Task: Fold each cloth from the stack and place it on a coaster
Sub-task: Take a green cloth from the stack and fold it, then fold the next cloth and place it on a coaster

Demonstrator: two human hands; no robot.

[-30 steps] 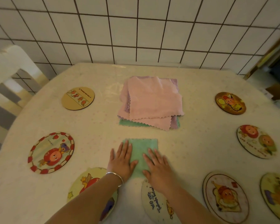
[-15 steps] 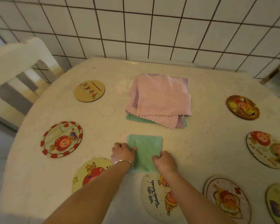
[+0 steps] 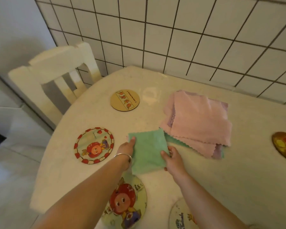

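Note:
A folded green cloth (image 3: 148, 150) is held between both hands just above the table. My left hand (image 3: 126, 150) grips its left edge, thumb on top, a silver bangle on the wrist. My right hand (image 3: 172, 160) pinches its right edge. Behind it lies the stack of cloths (image 3: 198, 121), pink on top with purple and green edges showing below. A round coaster with a red checked rim (image 3: 94, 145) sits just left of my left hand. A tan coaster (image 3: 125, 100) lies farther back.
A pale coaster with a red cartoon head (image 3: 127, 200) lies under my left forearm, another coaster (image 3: 182, 215) at the bottom edge, and a brown coaster (image 3: 285, 147) at the right edge. A white chair (image 3: 56, 76) stands at the table's left. Tiled wall behind.
Both hands went from pressing flat on the green cloth to gripping its sides and lifting it. The view swung left, bringing the chair and the red-rimmed coaster closer to centre.

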